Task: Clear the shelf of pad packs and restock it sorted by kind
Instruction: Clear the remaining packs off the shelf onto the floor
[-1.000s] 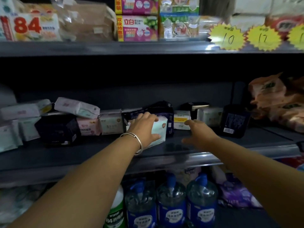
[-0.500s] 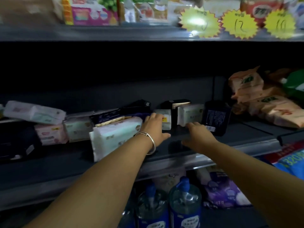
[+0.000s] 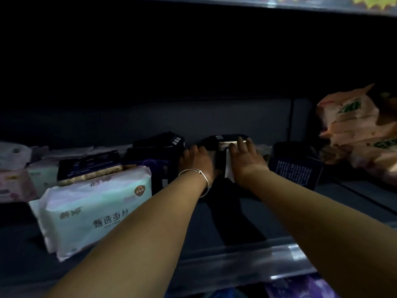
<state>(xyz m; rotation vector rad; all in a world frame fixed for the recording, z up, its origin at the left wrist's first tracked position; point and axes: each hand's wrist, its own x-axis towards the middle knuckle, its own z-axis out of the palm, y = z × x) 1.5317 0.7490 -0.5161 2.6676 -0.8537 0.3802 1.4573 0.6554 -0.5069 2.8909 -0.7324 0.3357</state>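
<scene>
Both arms reach deep into the dim shelf. My left hand, a bangle on its wrist, sits against the dark packs at the back; its fingers are hidden behind the knuckles. My right hand lies over a small white pack, fingers stretched across its top toward a dark pack behind. A large mint-and-white pad pack lies tilted at the front left. Behind it sits a flat dark pack, and a pink pack is at the far left.
A dark pack with a white label panel stands just right of my right hand. Orange-pink bags are piled at the far right. The shelf's shiny front lip runs below my arms, with purple packs beneath it.
The view has closed in on the shelf. My left hand left the mint pack and went to the back; my right hand moved forward onto the small white pack.
</scene>
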